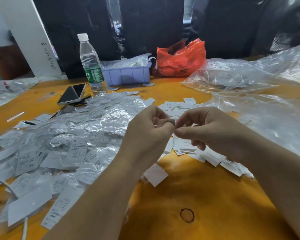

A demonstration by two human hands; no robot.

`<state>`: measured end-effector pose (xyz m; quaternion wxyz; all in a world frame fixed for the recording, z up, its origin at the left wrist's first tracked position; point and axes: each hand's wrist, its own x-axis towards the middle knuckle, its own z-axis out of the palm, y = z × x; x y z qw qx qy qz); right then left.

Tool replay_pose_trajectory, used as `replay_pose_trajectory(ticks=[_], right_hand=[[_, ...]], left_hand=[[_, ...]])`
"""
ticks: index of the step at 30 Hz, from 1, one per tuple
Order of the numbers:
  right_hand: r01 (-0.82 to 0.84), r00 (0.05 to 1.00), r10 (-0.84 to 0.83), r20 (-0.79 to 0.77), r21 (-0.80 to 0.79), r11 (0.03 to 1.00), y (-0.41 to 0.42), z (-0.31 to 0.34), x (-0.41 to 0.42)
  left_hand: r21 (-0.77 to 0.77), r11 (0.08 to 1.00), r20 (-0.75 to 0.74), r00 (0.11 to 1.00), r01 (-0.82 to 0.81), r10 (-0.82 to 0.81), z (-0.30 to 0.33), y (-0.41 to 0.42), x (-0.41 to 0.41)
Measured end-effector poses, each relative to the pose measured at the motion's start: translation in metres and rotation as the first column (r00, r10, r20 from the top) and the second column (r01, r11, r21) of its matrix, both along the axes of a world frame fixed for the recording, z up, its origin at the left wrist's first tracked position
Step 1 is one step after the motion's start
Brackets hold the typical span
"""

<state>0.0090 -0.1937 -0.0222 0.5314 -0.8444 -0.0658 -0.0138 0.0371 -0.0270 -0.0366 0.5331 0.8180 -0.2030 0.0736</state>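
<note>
Presently held: label (174, 140), pinched between both hands just above the tabletop (197, 196).
Left hand (151, 134): fingers curled, grip closed on the label.
Right hand (213, 135): thumb and forefinger pinch the label.
Left of hands: pile (68, 144), bottle (91, 66).

The left forearm (97, 193) comes into view from 7 o'clock and the right forearm (275, 172) from 4 o'clock. Both are uncovered from the edge of the view up to the wrist. The left hand (146, 135) wears 1 narrow grey-brown band (170, 121) wrapped round a fingertip on its 2 o'clock side. The band looks fuzzy, like cloth or tape, but its material cannot be told. The right hand (215, 135) has short, plain nails on its thumb and on the lower fingers (199, 146).
</note>
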Motion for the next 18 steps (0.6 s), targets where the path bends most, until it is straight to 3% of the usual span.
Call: replay_pose_trajectory(ticks=[4, 10, 13, 16, 18], right_hand=[[0.034, 0.980, 0.005, 0.201, -0.193, 0.981, 0.000, -0.001, -0.003], [0.445, 0.833, -0.189, 0.521, -0.426, 0.788, -0.009, 0.004, -0.010], [0.497, 0.855, -0.266, 0.446, -0.556, 0.666, -0.013, 0.005, -0.012], [0.363, 0.928, -0.223, 0.298, -0.593, 0.719, -0.010, 0.007, -0.016], [0.332, 0.939, -0.193, 0.283, -0.614, 0.716, -0.009, 0.014, -0.020]], left_hand=[[0.021, 1.000, 0.025, 1.000, 0.000, 0.000, -0.001, -0.001, -0.002], [0.151, 0.987, 0.049, 0.997, 0.054, -0.062, -0.004, -0.003, -0.006], [0.169, 0.981, 0.014, 0.995, 0.097, -0.101, -0.005, -0.005, -0.006], [0.130, 0.980, -0.039, 0.988, 0.153, -0.149, -0.005, -0.007, -0.009], [0.119, 0.980, -0.072, 0.986, 0.160, -0.152, -0.004, -0.009, -0.012]])
